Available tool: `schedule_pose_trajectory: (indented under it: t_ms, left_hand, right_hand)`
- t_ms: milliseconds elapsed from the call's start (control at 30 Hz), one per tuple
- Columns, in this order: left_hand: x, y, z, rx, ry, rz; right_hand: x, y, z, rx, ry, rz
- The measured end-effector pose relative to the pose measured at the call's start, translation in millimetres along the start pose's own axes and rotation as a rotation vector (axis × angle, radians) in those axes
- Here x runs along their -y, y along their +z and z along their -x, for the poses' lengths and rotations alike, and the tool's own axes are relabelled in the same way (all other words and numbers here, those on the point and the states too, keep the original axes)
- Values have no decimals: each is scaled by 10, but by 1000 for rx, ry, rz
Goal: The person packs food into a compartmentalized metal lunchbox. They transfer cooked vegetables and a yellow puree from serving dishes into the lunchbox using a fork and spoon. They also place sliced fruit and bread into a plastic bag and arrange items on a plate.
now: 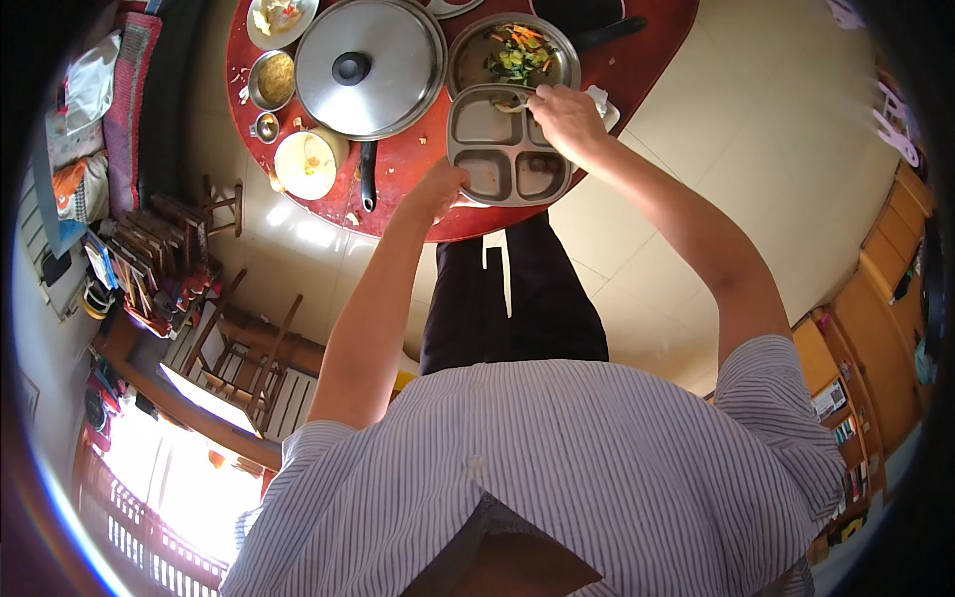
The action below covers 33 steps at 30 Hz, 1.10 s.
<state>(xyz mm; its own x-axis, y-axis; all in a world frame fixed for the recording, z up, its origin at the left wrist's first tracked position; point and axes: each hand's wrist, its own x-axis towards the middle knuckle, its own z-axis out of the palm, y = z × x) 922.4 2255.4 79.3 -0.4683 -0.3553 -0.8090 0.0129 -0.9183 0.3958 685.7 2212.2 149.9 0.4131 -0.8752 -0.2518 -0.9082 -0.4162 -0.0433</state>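
Observation:
A divided stainless-steel meal tray (517, 153) is near the front edge of the red table, in front of my body. My left hand (442, 190) grips its near left corner. Over the tray's far right part, my right hand (568, 123) holds what looks like a metal spoon (510, 103), its end in the far left compartment. Small brown round pieces (542, 165) lie in the near right compartment. My hand partly hides the far right one. Just beyond the tray stands a round steel pan (466, 52) with cooked greens and orange strips (522, 56).
Left of the tray, a lidded pan (371, 71) points its black handle (368, 175) at me. A cream container (310, 166), a small steel cup (265, 127), a steel bowl with yellow food (274, 80) and a white bowl (282, 22) line the red table's (403, 168) left side.

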Motion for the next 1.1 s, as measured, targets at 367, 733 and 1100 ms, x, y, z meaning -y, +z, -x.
schedule_pose_trajectory:
  t_ms: [367,733,1100]
  left_hand:
    - [38,-57,19,-6,-36,59]
    - [-73,123,158,-39,-25,51]
    - [103,-81,-93,-81,-5,1]
  right_hand:
    - [11,-234,58,-155,44,-320]
    - [-324,-8,-88,-75,248,-359]
    - [-53,-20,-144,-43,44,-168]
